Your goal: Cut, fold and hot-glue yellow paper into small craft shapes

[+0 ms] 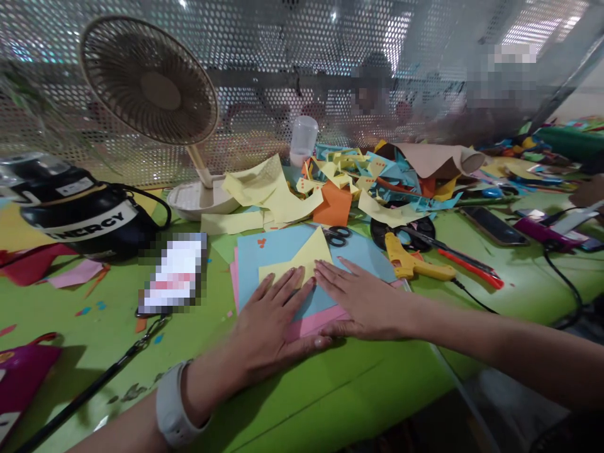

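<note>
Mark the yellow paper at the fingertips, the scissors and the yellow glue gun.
Yellow paper [306, 254]: head view, the middle of its uncovered part.
Scissors [335, 236]: head view, the dark handles.
Yellow glue gun [404, 262]: head view, its body.

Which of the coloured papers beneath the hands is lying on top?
The yellow paper with the pointed corner, touched by the left hand. It lies on the blue paper, while pink paper shows beneath the blue.

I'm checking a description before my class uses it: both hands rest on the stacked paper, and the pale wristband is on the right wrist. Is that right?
Not quite: the head view shows the pale wristband on the left wrist. The left hand and right hand do rest on the stacked paper.
</note>
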